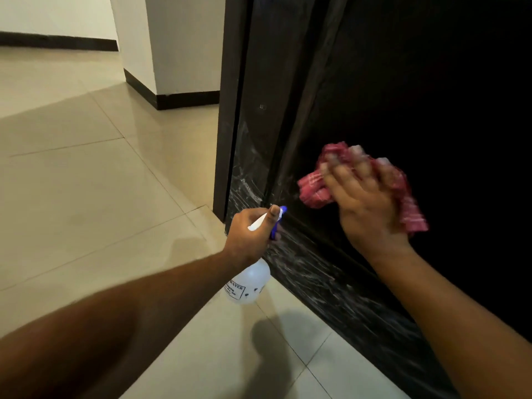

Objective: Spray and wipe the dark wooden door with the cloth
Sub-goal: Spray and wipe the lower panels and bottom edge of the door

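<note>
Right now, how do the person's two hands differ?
The left hand grips a spray bottle; the right hand presses a red cloth against the door. The left hand is lower, near the door's streaked bottom edge; the right hand is higher, on the dark panel. Both are bare.

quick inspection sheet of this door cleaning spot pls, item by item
surface: dark wooden door, whitish streaks along its lower part
job's things: crumpled red checked cloth against the door panel; translucent white spray bottle with blue trigger, nozzle toward the door
clutter: nothing seen
hands: left hand grips the bottle's neck; right hand presses the cloth on the door, motion-blurred
cables: nothing seen
surroundings: glossy beige floor tiles, white wall with dark skirting
</note>
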